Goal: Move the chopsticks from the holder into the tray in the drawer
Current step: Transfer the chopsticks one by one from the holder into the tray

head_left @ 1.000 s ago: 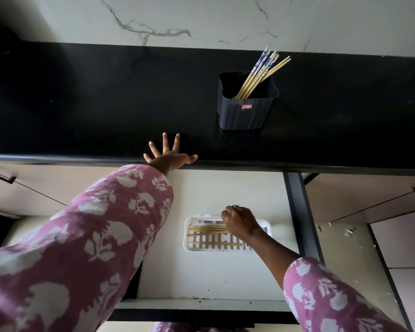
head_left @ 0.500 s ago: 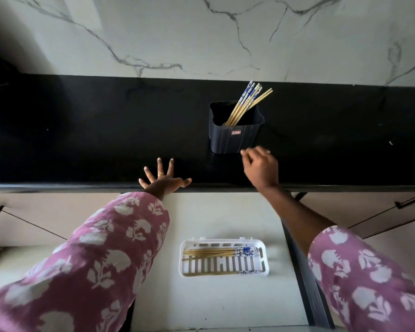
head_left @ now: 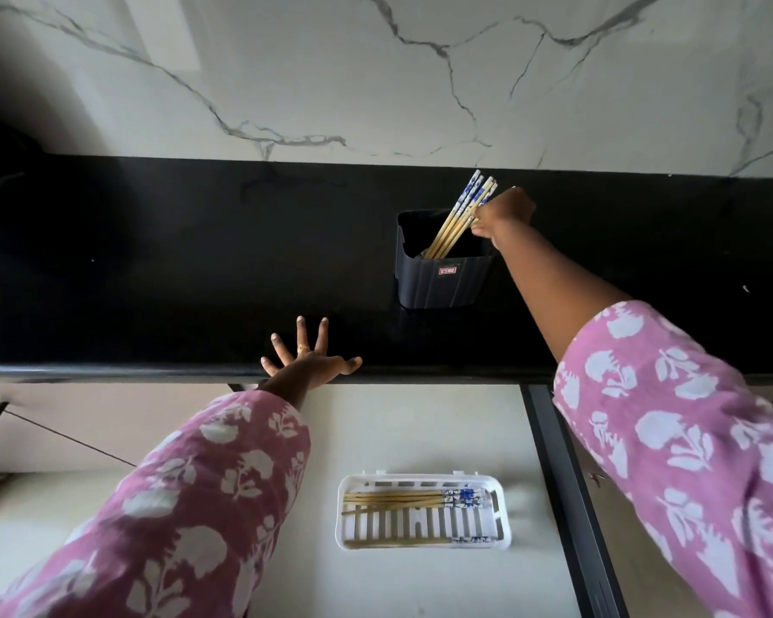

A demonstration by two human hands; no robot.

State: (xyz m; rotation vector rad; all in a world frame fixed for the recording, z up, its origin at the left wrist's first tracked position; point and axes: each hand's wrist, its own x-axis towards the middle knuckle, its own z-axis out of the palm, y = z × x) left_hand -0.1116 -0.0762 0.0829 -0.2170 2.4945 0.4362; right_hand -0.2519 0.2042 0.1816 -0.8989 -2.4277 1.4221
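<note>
A dark ribbed holder (head_left: 442,281) stands on the black counter with several chopsticks (head_left: 458,218) leaning out to the upper right, wooden with blue-and-white tops. My right hand (head_left: 503,214) is at their upper ends, fingers closed around them. My left hand (head_left: 306,356) lies flat on the counter's front edge, fingers spread, a ring on one finger. Below, in the open drawer, a white slotted tray (head_left: 422,481) holds several chopsticks (head_left: 413,499) lying sideways with their patterned ends to the right.
The black counter (head_left: 175,260) runs across the view under a marble wall (head_left: 376,73). The open drawer (head_left: 420,430) has a pale floor and a dark rail (head_left: 558,483) on its right side. Closed cabinet fronts with dark handles flank it.
My right hand has risen from the tray in the drawer up past the counter edge to the chopsticks in the holder and closed on them. My left hand stayed on the counter.
</note>
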